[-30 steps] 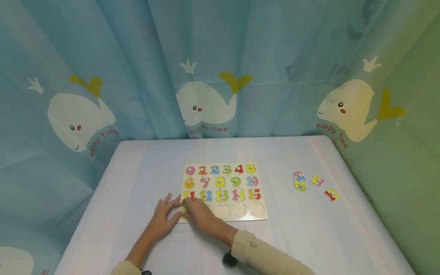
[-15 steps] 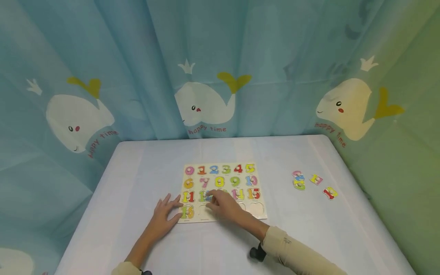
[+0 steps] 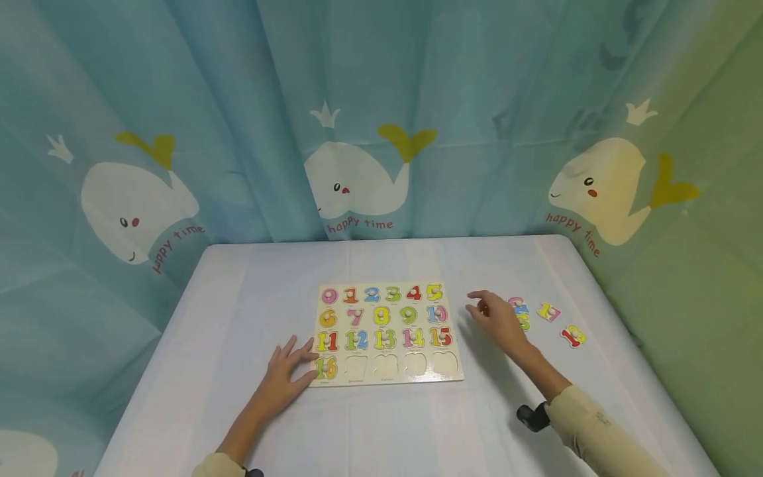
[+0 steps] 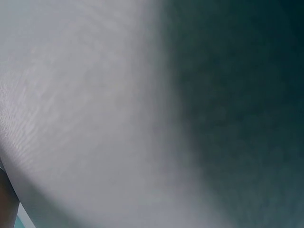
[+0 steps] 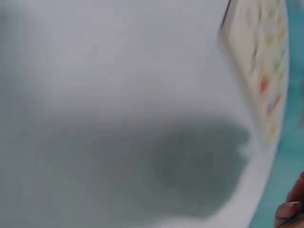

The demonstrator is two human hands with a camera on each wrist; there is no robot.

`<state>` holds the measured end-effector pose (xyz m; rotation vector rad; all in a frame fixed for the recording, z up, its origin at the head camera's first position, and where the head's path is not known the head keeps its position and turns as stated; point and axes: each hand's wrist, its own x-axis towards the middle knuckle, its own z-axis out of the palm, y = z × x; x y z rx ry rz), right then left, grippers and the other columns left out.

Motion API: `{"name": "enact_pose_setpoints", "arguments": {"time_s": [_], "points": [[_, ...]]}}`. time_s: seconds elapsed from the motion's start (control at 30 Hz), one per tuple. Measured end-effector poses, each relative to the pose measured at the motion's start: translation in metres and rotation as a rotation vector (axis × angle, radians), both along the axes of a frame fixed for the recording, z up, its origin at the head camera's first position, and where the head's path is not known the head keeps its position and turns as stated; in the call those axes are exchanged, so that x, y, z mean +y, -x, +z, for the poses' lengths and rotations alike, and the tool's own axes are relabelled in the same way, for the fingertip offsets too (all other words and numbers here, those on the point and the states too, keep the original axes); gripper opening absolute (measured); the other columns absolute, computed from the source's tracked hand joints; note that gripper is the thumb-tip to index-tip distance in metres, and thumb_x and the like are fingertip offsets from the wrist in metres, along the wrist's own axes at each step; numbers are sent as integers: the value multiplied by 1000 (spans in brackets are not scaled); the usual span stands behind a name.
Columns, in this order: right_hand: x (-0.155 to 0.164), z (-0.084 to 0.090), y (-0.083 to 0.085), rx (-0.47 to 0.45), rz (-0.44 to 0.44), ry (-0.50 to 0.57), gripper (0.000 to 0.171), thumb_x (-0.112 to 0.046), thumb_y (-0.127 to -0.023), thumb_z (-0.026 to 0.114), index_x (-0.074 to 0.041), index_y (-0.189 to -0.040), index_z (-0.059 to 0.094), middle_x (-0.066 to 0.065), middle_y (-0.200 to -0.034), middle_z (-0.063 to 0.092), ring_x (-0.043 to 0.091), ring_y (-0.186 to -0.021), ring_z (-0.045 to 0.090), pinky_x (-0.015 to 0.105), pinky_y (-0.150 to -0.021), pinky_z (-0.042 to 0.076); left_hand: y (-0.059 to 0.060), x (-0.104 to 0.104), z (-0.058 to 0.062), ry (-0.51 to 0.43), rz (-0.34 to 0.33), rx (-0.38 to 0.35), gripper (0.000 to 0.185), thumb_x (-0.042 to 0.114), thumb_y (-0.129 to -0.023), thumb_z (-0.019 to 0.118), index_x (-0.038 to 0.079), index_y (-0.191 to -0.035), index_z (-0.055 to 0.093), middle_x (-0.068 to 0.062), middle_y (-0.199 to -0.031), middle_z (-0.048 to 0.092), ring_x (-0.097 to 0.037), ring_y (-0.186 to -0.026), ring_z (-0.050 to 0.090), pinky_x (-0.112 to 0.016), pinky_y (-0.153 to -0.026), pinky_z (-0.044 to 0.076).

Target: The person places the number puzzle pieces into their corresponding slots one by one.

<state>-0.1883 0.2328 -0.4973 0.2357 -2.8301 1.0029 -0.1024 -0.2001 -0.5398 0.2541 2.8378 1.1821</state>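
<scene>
Just beside the right hand [image 3: 497,319], loose number pieces [image 3: 520,314] lie.

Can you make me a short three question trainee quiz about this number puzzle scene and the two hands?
1. True or false: the left hand rests flat at the puzzle board's corner.
2. How many bottom-row slots are empty? A two, B four, C five.
3. Which hand reaches toward the loose number pieces?

Key: 1 true. 2 B; only piece 16 sits there. 3 the right hand, fingers open, holding nothing.
</scene>
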Motion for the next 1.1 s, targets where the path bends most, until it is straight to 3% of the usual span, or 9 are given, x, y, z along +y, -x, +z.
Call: {"name": "enact_pose_setpoints", "arguments": {"time_s": [0.2,0.43,0.57,0.83,1.1], "points": [[65,-14,-2,108,-98,4,26,-7,-88,65,3,-112,62,10,-83,58,21,-72,52,28,-58,43,1,0,4,6,-3,-4,28,27,-83,71,20,-110,67,-2,-143,43,-33,-140,16,-53,-111,2],[111,-25,1,74,-310,-29,30,-6,-88,63,9,-113,58,24,-93,57,36,-82,55,44,-67,44,0,-1,4,6,11,-23,29,27,-84,71,19,-111,67,-1,-143,43,-32,-140,16,-54,-111,1],[127,-26,3,62,-382,-33,30,-7,-88,62,9,-113,58,25,-95,58,39,-85,57,46,-67,44,-1,-1,2,14,23,-39,30,29,-84,71,20,-112,67,0,-144,42,-30,-141,14,-54,-111,1],[136,-33,4,-46,-358,-73,32,-7,-87,62,11,-114,56,23,-92,57,34,-81,53,39,-62,40,-1,-1,0,14,13,-29,33,32,-84,70,19,-114,67,1,-144,42,-30,-141,14,-54,-111,1],[131,-33,3,-31,-390,-65,31,-5,-88,57,9,-116,55,23,-91,56,34,-79,52,39,-61,39,-1,-1,1,16,12,-35,33,32,-84,70,19,-114,67,1,-144,42,-30,-141,14,-54,-111,1]]}}
